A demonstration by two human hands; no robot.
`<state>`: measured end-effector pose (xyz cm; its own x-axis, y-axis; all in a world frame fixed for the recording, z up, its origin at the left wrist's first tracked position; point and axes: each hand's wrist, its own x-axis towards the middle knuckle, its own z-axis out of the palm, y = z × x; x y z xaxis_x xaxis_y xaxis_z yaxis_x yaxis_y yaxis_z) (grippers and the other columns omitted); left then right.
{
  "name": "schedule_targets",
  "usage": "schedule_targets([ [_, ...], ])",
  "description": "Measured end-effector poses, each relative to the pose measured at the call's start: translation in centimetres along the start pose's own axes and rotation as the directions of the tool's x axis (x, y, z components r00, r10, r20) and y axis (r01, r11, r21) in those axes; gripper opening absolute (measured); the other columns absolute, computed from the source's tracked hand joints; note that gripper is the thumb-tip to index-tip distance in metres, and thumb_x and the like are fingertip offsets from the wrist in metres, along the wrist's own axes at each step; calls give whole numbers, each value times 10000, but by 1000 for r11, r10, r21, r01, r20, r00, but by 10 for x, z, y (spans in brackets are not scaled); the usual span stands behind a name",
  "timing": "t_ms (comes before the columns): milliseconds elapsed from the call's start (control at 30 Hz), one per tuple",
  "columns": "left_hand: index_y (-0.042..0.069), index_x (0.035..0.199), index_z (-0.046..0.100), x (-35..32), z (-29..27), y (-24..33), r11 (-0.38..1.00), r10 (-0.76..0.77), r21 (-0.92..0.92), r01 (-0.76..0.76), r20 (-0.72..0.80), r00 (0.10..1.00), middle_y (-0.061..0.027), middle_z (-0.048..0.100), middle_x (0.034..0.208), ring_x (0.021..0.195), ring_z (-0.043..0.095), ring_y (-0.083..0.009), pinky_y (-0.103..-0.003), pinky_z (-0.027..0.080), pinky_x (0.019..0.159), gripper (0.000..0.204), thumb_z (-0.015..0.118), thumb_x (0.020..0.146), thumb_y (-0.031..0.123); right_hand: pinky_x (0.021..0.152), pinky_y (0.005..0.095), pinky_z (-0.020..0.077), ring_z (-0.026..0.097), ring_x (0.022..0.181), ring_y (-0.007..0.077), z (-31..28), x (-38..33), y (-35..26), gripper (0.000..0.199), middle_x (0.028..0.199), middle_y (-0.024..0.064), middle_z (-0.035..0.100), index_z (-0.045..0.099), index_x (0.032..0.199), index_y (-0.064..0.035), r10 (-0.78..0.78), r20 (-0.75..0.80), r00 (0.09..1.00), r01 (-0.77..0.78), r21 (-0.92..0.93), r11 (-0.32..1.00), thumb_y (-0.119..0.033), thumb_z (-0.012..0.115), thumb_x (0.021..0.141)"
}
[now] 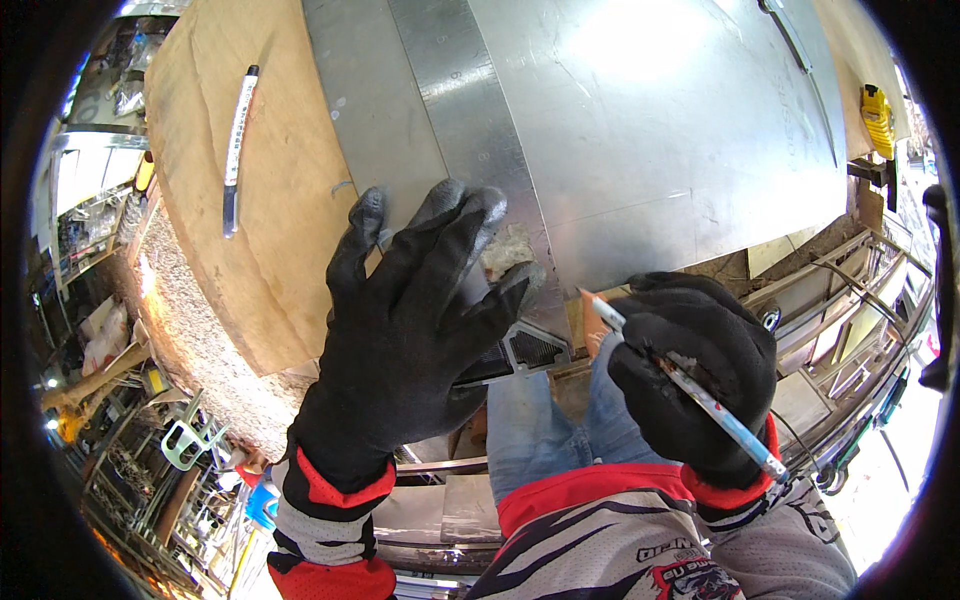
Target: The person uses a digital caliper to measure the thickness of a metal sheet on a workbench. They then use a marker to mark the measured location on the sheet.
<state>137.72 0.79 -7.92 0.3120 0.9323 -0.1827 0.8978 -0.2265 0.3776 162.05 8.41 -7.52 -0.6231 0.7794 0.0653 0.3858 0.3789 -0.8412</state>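
My left hand [415,310], in a black glove, presses flat with spread fingers on a steel square ruler [470,130] lying across a large shiny metal sheet [650,130]. The ruler's black-and-silver head [525,352] sticks out at the sheet's near edge, under my palm. My right hand [700,375], also gloved, grips a thin blue-and-white pen [690,385] like a pencil. Its tip points at the sheet's near edge, just right of the ruler.
The sheet rests on a wooden bench top [270,200]. A black-and-white marker [238,135] lies on the wood at the left. A yellow tool [878,118] sits at the far right. A long metal strip [790,35] lies on the sheet's far side. Cluttered shelves stand below left.
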Motion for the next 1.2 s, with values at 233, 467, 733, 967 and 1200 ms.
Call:
schedule_targets([
  [233,243,1322,644,3,0,2,1000,-16,4,16,0,1000,-207,454,1526,1455,381,-392,-611,160,1200,649,791,703,375,751,410,593,734,799,331,14,5,7,263,909,164,740,715,942,1,-18,-108,994,19,3,1000,-57,824,710],
  [467,244,1302,657,3,1,1,1000,-3,10,3,-21,1000,-214,481,1503,1443,398,-400,-617,173,1194,596,764,729,364,740,384,592,734,808,313,16,14,10,284,928,162,741,710,983,0,-47,-163,986,55,43,998,-59,823,730],
  [733,239,1355,609,0,4,1,1000,-9,-18,8,-44,999,-224,467,1513,1453,383,-406,-619,167,1195,581,735,798,352,693,363,588,721,762,289,23,28,4,266,872,144,726,706,980,-16,6,-128,992,-4,16,1000,-88,827,754],
  [967,236,1375,594,1,4,1,1000,-5,3,5,-23,1000,-225,440,1534,1459,374,-405,-610,154,1201,618,742,792,381,654,380,565,701,711,301,8,26,6,220,816,141,703,702,943,-47,157,41,987,-160,98,982,-90,810,757],
  [1200,200,1301,661,-3,5,3,997,-27,-75,22,-70,997,-184,435,1542,1478,349,-332,-610,153,1203,693,831,642,333,623,438,508,666,679,363,-31,-22,1,144,719,121,641,693,918,-91,73,616,784,38,-165,986,-206,715,835],
])
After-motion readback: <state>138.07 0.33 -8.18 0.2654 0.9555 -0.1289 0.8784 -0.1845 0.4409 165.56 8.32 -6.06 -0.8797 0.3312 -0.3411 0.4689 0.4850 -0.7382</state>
